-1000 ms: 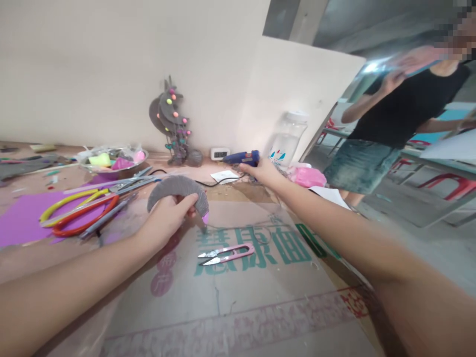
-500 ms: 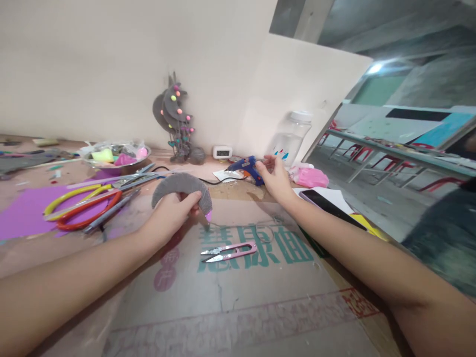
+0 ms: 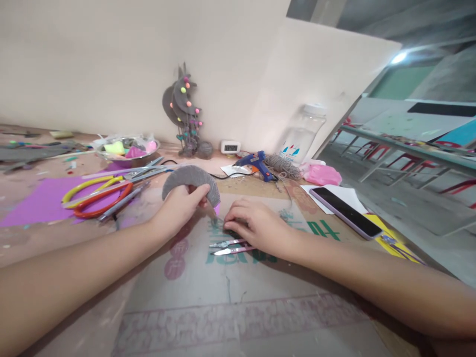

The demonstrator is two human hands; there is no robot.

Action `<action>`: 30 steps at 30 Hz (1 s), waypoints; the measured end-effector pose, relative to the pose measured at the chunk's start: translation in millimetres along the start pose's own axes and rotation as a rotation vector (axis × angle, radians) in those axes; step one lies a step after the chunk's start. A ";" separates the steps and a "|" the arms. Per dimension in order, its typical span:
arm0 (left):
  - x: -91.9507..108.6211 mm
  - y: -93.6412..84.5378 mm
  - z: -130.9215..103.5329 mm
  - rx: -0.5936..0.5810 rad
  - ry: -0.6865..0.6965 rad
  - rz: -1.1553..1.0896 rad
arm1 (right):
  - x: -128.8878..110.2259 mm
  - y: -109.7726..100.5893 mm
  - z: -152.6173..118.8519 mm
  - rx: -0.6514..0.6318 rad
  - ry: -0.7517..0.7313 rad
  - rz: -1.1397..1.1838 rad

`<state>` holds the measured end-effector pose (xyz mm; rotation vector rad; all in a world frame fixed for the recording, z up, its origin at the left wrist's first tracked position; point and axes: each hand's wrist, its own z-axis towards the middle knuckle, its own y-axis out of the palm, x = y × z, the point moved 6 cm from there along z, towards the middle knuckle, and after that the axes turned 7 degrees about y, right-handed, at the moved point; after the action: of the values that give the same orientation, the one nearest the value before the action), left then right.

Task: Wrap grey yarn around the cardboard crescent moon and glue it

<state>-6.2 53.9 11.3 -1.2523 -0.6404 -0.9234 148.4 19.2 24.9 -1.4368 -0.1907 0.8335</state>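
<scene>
My left hand is closed on a grey yarn-wrapped crescent, thumb on its front face. A bare pink-purple tip shows at the crescent's lower right end. Just right of that tip, my right hand has its fingers curled together at a thin strand of grey yarn running from the crescent; its fingertips are partly hidden. Pink thread snips lie on the printed sheet below my right hand, which covers their handle end. Behind both hands rests a blue glue gun, beside a ball of grey yarn.
Large scissors with yellow and red handles lie on purple sheet at left. Behind them sits a metal bowl. A decorated crescent hanging, small clock and bottle line the back; a phone lies right.
My right hand has come back from beside the glue gun to the yarn near the crescent's tip, now covering part of the snips. My left hand keeps its hold. The view has shifted slightly.
</scene>
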 end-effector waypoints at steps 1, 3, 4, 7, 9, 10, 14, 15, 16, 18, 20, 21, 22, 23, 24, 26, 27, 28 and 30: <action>0.7 -0.3 -0.1 -0.001 -0.001 0.013 | -2.7 0.3 2.4 0.002 -0.013 0.007; 2.3 0.1 -0.9 -0.015 -0.008 0.041 | -7.5 -2.9 9.2 0.022 -0.014 0.038; 3.2 0.4 -1.6 -0.023 -0.014 0.050 | -9.3 -6.1 13.3 0.039 -0.009 0.060; 4.0 1.0 -4.3 -0.025 -0.047 0.041 | -10.3 -19.3 24.0 0.114 0.007 0.131; 0.8 2.0 -5.9 -0.019 -0.090 -0.001 | -3.6 -27.2 26.8 0.176 0.050 0.163; -1.6 3.3 -6.4 -0.025 -0.109 -0.027 | 1.9 -29.7 26.4 0.205 0.081 0.173; -8.7 6.3 -4.9 -0.024 -0.103 -0.088 | 28.3 -24.6 19.4 0.230 0.194 0.151; -8.8 5.9 -4.0 -0.016 -0.081 -0.080 | 33.4 -20.9 18.0 0.218 0.198 0.135; -8.4 5.4 -3.1 -0.010 -0.061 -0.067 | 37.2 -17.0 17.2 0.204 0.190 0.116; -7.0 4.8 -1.9 -0.014 -0.031 -0.042 | 40.9 -11.2 16.9 0.179 0.159 0.093; -5.7 4.5 -1.4 -0.027 -0.024 -0.026 | 42.0 -11.5 16.4 0.199 0.161 0.108; -5.2 4.3 -1.3 -0.032 -0.025 -0.015 | 41.9 -13.8 15.5 0.224 0.182 0.134; -4.7 3.9 -1.3 -0.033 -0.024 0.002 | 41.5 -16.6 14.0 0.248 0.210 0.180; -4.5 3.6 -1.4 -0.032 -0.026 0.023 | 40.3 -18.7 12.2 0.261 0.235 0.249; -4.3 3.3 -1.5 -0.028 -0.027 0.041 | 38.4 -19.5 10.4 0.257 0.250 0.337; -3.8 3.3 -1.4 -0.017 -0.021 0.051 | 32.8 -15.7 7.9 0.195 0.255 0.538; -3.2 3.7 -1.3 -0.013 -0.013 0.039 | 30.1 -11.8 7.3 0.151 0.252 0.631; -2.6 4.2 -1.2 -0.012 -0.005 0.021 | 28.3 -6.8 6.9 0.105 0.253 0.704; -1.7 5.4 -1.2 -0.019 0.000 -0.007 | 27.9 4.6 7.1 0.018 0.276 0.781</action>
<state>-2.5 53.4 6.9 -1.2677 -0.6370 -0.9372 162.3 41.3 11.9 -1.6015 0.6260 1.2344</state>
